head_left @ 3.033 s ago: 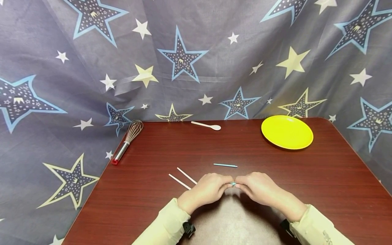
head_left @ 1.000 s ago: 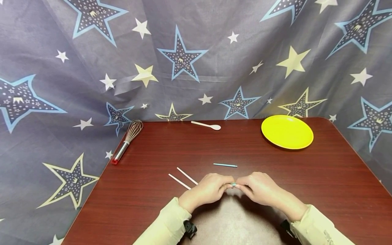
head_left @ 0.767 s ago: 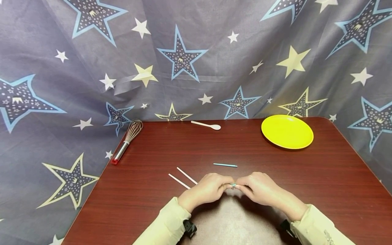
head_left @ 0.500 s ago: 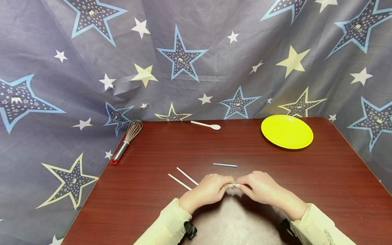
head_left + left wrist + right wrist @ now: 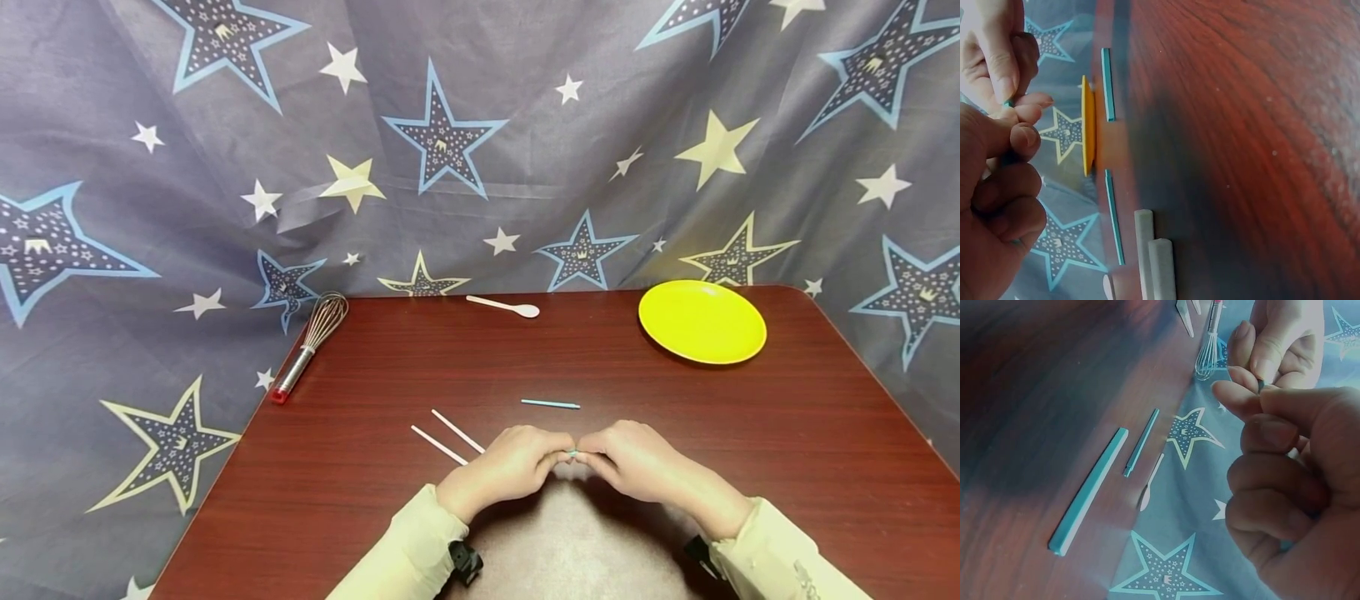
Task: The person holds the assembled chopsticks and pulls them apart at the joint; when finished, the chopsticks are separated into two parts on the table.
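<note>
Over the near middle of the table, my left hand and right hand meet fingertip to fingertip. Between them shows a short bit of a thin teal stick, which both hands pinch with thumb and forefinger; the rest of it is hidden in the fingers. Beyond the hands lies a loose teal stick. A second loose teal stick appears in the right wrist view, nearer the right hand and concealed in the head view. Two white sticks lie side by side, partly behind the left hand.
A whisk with a red handle end lies along the table's left edge. At the back edge is a white spoon, and a yellow plate sits back right. A grey star-patterned cloth hangs behind the dark red table.
Both hands keep almost the same place, fingertips together. The visible bit of teal stick shifts and tilts slightly between them. The loose things have not moved.
</note>
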`<action>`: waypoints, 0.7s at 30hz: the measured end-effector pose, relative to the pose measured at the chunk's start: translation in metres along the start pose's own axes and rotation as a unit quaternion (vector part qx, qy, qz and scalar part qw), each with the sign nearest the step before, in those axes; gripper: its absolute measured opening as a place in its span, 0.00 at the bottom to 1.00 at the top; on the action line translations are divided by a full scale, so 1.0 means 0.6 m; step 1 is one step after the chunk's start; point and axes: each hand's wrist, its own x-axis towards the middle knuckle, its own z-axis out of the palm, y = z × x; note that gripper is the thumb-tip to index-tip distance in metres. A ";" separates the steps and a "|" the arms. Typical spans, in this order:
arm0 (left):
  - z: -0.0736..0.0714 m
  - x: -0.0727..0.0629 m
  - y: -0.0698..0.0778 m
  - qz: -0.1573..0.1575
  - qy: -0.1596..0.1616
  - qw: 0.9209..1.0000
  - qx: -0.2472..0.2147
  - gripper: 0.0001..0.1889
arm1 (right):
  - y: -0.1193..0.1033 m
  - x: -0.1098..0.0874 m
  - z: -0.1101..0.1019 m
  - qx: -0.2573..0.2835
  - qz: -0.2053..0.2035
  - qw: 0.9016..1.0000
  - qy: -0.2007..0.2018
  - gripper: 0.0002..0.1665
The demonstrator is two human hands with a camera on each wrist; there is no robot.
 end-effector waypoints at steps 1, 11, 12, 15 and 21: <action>0.000 0.000 0.000 0.000 0.000 1.000 -0.006 0.09 | 0.001 0.000 0.000 0.000 -0.003 1.000 0.003 0.20; 0.006 0.002 -0.004 0.000 0.012 1.000 0.001 0.08 | 0.007 0.000 0.002 0.004 -0.025 0.999 0.025 0.21; 0.006 0.002 -0.004 0.000 0.012 1.000 0.000 0.08 | 0.008 0.000 0.002 0.005 -0.028 0.999 0.027 0.21; 0.005 0.001 -0.006 0.002 0.009 1.000 -0.003 0.08 | 0.011 -0.001 0.003 0.007 -0.034 0.999 0.028 0.19; 0.002 -0.006 -0.015 -0.012 0.015 1.000 -0.006 0.06 | 0.017 -0.005 0.000 0.009 -0.033 0.999 0.026 0.06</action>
